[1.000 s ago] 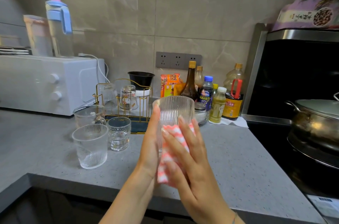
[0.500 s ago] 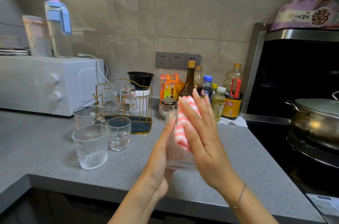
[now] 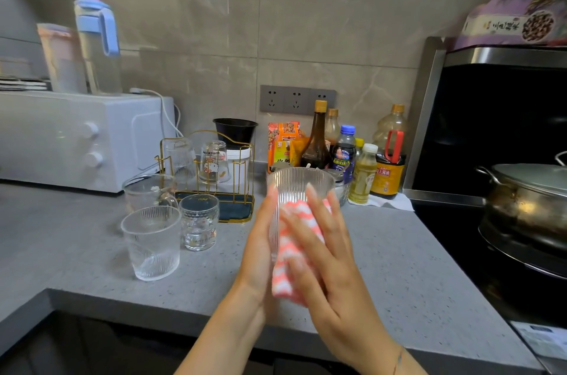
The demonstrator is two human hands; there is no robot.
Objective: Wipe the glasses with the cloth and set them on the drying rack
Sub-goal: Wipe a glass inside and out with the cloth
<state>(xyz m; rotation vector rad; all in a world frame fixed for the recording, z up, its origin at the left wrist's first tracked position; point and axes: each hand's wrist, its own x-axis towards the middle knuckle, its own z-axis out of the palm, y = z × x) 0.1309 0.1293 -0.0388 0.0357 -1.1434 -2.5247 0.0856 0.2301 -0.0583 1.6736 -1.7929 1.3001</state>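
Hands (image 3: 333,270) have righted glass (image 3: 299,184) — cloth (image 3: 285,284) lower.

The glass (image 3: 299,187) sits between my left hand (image 3: 260,252) and right hand (image 3: 328,258) above the counter's (image 3: 92,255) near edge, the cloth (image 3: 291,255) under my right palm, three glasses (image 3: 167,221) on the counter to its left, the drying rack (image 3: 236,178) just behind them, bottles (image 3: 346,156) far behind.
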